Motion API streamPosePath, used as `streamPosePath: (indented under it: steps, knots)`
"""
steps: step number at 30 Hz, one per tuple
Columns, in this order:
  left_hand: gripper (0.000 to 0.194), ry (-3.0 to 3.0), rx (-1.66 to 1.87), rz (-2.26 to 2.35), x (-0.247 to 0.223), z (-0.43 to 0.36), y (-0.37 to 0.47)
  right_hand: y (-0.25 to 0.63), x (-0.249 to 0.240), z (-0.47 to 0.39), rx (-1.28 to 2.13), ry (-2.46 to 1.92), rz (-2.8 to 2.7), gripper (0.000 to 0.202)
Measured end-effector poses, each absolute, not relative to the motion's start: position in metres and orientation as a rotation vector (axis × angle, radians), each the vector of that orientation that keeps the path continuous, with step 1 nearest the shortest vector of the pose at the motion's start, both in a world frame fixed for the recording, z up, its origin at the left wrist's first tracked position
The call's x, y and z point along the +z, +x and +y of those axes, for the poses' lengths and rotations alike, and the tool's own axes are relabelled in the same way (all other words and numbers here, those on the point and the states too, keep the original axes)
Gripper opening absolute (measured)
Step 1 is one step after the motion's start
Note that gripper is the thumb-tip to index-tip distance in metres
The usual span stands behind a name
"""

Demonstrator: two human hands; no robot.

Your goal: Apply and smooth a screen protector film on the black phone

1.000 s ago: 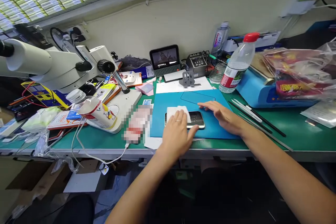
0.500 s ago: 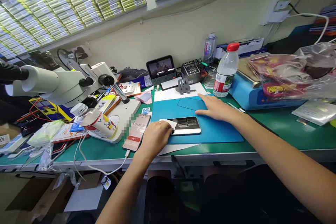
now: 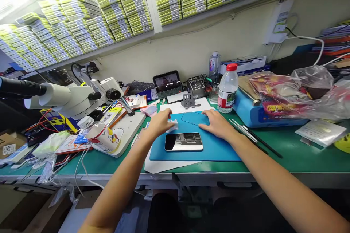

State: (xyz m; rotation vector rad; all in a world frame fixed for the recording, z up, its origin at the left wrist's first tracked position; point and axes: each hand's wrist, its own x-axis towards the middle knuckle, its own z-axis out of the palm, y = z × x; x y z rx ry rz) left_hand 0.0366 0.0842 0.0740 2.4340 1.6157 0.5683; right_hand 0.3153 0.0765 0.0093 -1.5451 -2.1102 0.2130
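A phone with a dark, glossy face lies flat on the blue mat. Beyond its left end is my left hand, its fingers bent and apart, next to a crumpled white wipe on the mat; I see nothing gripped between them. My right hand rests at the mat's right side with fingers spread and holds nothing. Between the hands, a thin dark outline shows on the mat. A grey metal stand is on white paper behind it.
A microscope and a tilted bottle with a fruit label stand on the left. A red-capped bottle is behind my right hand. Tweezers lie right of the mat, near a blue machine under plastic bags. A small screen stands behind.
My left hand has moved from the phone up to the mat's far left, and the wipe is now off the phone. The mat sits askew, and the view has shifted upward.
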Motion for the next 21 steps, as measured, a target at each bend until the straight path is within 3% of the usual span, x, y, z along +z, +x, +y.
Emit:
streamPosePath:
  steps: [3, 7, 10, 16, 21]
  knots:
    - [0.051, 2.352, 0.633, 1.561, 0.065, 0.078, 0.04, 0.316, 0.012, 0.073, 0.198, -1.51, -2.065, 0.04]
    - [0.04, 2.234, 0.72, 1.466, 0.059, 0.065, 0.049, 0.317, 0.013, 0.071, 0.182, -1.43, -1.965, 0.038]
    - [0.043, 2.161, 0.722, 1.356, 0.05, 0.056, 0.061, 0.315, 0.013, 0.072, 0.211, -1.304, -1.828, 0.042]
    - [0.058, 1.924, 0.863, 1.095, 0.041, 0.057, 0.093, 0.306, 0.015, 0.073, 0.717, -0.945, -1.48, 0.053]
    - [0.06, 1.686, 1.119, 0.994, 0.037, 0.063, 0.12, 0.299, 0.019, 0.068, 0.974, -0.813, -1.44, 0.05]
